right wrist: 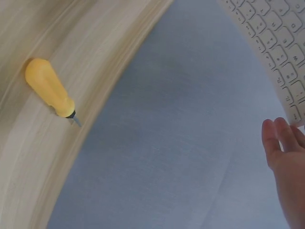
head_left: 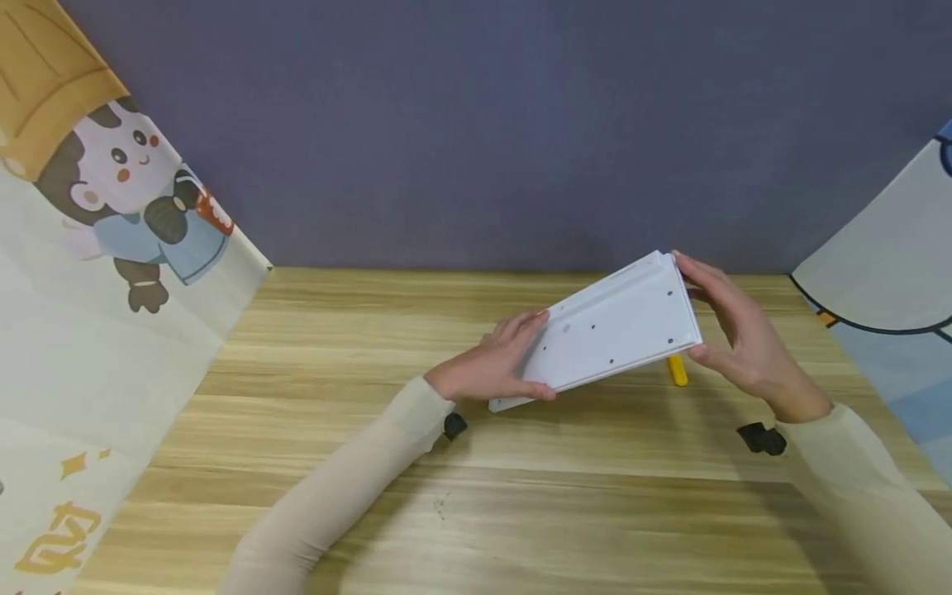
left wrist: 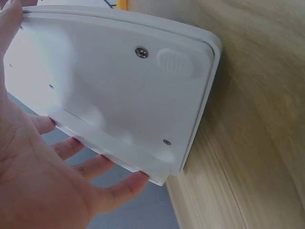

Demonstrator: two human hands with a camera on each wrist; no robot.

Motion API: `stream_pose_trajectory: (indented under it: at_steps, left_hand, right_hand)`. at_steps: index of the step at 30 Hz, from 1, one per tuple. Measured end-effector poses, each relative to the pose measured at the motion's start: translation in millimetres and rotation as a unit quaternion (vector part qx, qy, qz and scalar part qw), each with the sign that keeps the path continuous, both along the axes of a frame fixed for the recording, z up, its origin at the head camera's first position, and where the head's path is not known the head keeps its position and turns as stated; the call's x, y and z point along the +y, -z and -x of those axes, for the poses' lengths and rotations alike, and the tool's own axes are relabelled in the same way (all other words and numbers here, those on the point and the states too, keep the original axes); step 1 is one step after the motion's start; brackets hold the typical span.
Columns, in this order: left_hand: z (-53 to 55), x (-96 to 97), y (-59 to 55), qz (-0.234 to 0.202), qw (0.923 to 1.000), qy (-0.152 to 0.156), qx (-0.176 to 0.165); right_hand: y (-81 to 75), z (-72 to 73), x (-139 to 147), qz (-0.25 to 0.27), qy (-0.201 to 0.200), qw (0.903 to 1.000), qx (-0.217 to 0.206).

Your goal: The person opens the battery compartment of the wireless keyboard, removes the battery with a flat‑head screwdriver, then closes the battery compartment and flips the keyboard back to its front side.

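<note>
A white keyboard is held tilted above the table, its screwed underside facing the head camera. My left hand grips its left part across the width, thumb on the near edge and fingers along the far edge. At the other end, my right hand holds the short side between thumb and fingers. The left wrist view shows a screw beside an oval foot on the underside. Keys on the other face appear in the right wrist view. A yellow-handled screwdriver lies on the table near the right hand.
The wood-grain table meets a dark blue-grey backdrop at the back. A cartoon-printed sheet borders the left side, and another printed sheet the right. Small dark marks show on the tabletop in front.
</note>
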State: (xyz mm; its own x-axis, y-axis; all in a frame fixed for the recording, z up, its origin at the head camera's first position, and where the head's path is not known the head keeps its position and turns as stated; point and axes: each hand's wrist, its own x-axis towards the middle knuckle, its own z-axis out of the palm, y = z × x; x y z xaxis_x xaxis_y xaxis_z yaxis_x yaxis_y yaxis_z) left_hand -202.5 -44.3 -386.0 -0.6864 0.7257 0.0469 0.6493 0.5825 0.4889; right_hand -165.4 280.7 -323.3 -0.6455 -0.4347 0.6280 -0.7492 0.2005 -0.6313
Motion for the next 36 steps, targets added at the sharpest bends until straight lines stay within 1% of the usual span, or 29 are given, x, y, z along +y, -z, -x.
stream_pose_trajectory:
  at_steps: [5, 8, 12, 16, 20, 23, 26, 31, 36]
  left_hand:
    - [1.9, -7.7, -0.3, 0.011, 0.9999, 0.002, -0.008]
    - [3.5, -13.9, 0.0, 0.018, 0.9998, 0.006, -0.008]
    - [3.7, -21.7, -2.0, 0.026, 0.9996, 0.003, -0.015]
    - [3.1, -29.6, -4.3, 0.036, 0.9991, -0.004, -0.021]
    - [4.1, -37.0, -4.4, 0.047, 0.9985, -0.013, -0.024]
    - [5.2, -42.2, -4.6, 0.052, 0.9981, -0.019, -0.026]
    - [6.2, -46.9, -4.8, 0.055, 0.9979, -0.023, -0.026]
    - [8.1, -54.5, -3.8, 0.067, 0.9973, -0.027, -0.017]
    - [8.8, -61.0, -4.2, 0.073, 0.9966, -0.034, -0.020]
  right_hand:
    - [3.1, -0.2, -0.4, -0.020, 0.006, 0.9998, -0.007]
    - [-0.8, -4.5, -6.9, -0.030, 0.005, 0.9995, -0.011]
    - [-2.9, -8.6, -13.5, -0.037, -0.002, 0.9991, -0.020]
    - [8.2, -3.8, -11.9, -0.048, -0.002, 0.9985, -0.028]
    - [22.1, 3.8, -9.5, -0.074, 0.018, 0.9963, -0.041]
    - [26.9, 6.6, -11.8, -0.093, 0.031, 0.9940, -0.048]
    - [24.3, 4.7, -18.2, -0.105, 0.034, 0.9928, -0.046]
    - [11.5, -3.0, -32.0, -0.129, 0.039, 0.9904, -0.032]
    - [10.3, -4.1, -39.2, -0.142, 0.036, 0.9889, -0.028]
